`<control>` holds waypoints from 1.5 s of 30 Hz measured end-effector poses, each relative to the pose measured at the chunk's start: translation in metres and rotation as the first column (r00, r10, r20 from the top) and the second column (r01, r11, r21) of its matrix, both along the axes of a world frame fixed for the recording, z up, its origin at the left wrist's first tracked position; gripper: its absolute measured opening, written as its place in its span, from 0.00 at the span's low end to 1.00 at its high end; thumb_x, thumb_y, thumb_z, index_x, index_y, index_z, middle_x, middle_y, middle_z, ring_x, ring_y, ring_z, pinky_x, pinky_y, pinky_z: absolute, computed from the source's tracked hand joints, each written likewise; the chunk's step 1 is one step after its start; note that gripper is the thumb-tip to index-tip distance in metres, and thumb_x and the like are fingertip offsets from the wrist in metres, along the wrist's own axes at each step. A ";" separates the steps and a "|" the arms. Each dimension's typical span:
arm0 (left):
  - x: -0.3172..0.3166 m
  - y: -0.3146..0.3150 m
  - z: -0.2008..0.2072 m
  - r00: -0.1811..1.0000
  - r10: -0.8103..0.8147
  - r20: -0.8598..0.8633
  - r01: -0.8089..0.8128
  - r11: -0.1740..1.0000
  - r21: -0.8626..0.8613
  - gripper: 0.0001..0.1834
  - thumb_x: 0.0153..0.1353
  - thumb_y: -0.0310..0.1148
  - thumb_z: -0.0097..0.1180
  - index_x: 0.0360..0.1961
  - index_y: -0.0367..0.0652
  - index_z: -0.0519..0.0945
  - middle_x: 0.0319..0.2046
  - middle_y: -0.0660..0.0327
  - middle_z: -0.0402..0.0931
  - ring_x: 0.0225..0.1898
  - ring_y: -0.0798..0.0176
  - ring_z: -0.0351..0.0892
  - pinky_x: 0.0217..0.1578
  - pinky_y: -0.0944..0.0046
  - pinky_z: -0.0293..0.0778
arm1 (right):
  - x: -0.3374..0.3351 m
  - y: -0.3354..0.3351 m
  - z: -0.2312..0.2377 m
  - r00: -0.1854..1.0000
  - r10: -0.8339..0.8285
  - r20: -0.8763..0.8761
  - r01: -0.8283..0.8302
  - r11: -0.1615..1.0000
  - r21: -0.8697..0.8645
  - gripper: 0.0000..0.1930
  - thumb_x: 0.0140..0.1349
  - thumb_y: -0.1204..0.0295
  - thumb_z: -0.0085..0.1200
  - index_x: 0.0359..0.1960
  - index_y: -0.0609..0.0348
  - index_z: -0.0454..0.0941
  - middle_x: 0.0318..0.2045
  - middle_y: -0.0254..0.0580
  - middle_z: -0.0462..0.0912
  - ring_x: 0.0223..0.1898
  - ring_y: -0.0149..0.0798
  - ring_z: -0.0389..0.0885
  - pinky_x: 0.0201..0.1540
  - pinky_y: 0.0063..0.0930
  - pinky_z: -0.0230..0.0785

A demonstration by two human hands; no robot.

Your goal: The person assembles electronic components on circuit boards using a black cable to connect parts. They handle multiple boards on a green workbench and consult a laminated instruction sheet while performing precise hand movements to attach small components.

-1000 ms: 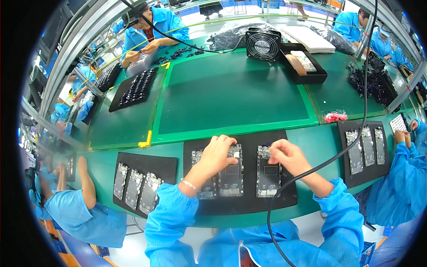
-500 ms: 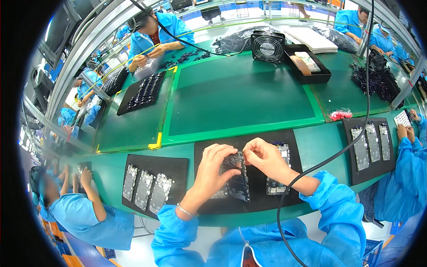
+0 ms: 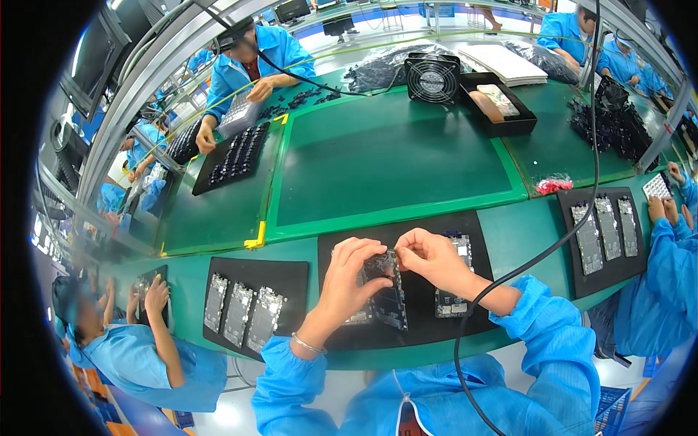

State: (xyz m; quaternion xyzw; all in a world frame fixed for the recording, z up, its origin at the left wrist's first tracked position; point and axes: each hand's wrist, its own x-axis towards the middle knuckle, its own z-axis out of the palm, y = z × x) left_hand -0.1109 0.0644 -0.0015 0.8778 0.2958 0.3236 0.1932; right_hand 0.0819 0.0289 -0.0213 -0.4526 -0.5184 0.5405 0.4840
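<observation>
1. While the left hand [image 3: 345, 280] curls part-open around a circuit board [image 3: 392, 304], seemingly steadying it, the board tilts over the black mat [image 3: 425, 332].
2. The right hand [image 3: 430, 258] pinches together at its upper edge (anything between is hidden).
3. Another board [image 3: 452, 305] lies flat, perhaps cushioned by the mat.

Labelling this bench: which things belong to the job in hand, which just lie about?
In the job:
- left hand, gripping board
- right hand, at its top edge
- mat

Apparently lying about:
- fan
- box
- white stack
- red bits
</observation>
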 end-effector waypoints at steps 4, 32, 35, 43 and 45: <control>0.002 0.004 0.002 0.999 -0.034 -0.019 0.033 0.999 -0.037 0.32 0.34 0.30 0.71 0.46 0.45 0.73 0.48 0.59 0.71 0.52 0.52 0.66 0.53 0.55 0.64 | 0.007 0.012 -0.013 0.984 -0.050 -0.169 0.034 0.995 -0.098 0.07 0.64 0.72 0.46 0.36 0.64 0.70 0.31 0.36 0.76 0.33 0.28 0.78 0.38 0.22 0.72; -0.073 0.005 -0.002 0.985 0.171 0.019 -0.165 0.971 -0.172 0.30 0.39 0.26 0.69 0.48 0.46 0.74 0.49 0.61 0.70 0.53 0.59 0.68 0.47 0.61 0.71 | -0.069 0.026 0.001 0.993 0.076 -0.090 -0.085 0.991 -0.103 0.09 0.62 0.71 0.46 0.37 0.67 0.70 0.32 0.41 0.78 0.34 0.31 0.80 0.38 0.23 0.73; -0.073 0.005 -0.004 0.985 0.173 0.021 -0.168 0.974 -0.155 0.30 0.39 0.26 0.70 0.48 0.46 0.74 0.49 0.60 0.71 0.52 0.58 0.68 0.46 0.61 0.71 | -0.070 0.024 0.003 0.995 0.082 -0.047 -0.086 0.994 -0.074 0.10 0.62 0.71 0.46 0.38 0.68 0.70 0.32 0.40 0.78 0.34 0.30 0.79 0.39 0.22 0.73; -0.070 0.004 -0.003 0.986 0.163 0.029 -0.159 0.980 -0.121 0.30 0.39 0.27 0.70 0.47 0.46 0.74 0.48 0.61 0.72 0.52 0.59 0.68 0.45 0.61 0.71 | -0.067 0.020 0.005 0.995 0.090 -0.042 -0.093 0.993 -0.069 0.10 0.63 0.71 0.47 0.39 0.67 0.70 0.33 0.39 0.77 0.35 0.29 0.78 0.39 0.22 0.72; -0.071 0.002 0.000 0.985 0.173 0.014 -0.170 0.979 -0.116 0.30 0.38 0.27 0.70 0.47 0.46 0.74 0.48 0.61 0.72 0.52 0.59 0.68 0.46 0.61 0.71 | -0.068 0.021 0.001 0.995 0.083 -0.057 -0.087 0.994 -0.066 0.10 0.62 0.71 0.47 0.38 0.67 0.71 0.33 0.40 0.78 0.35 0.30 0.79 0.40 0.22 0.72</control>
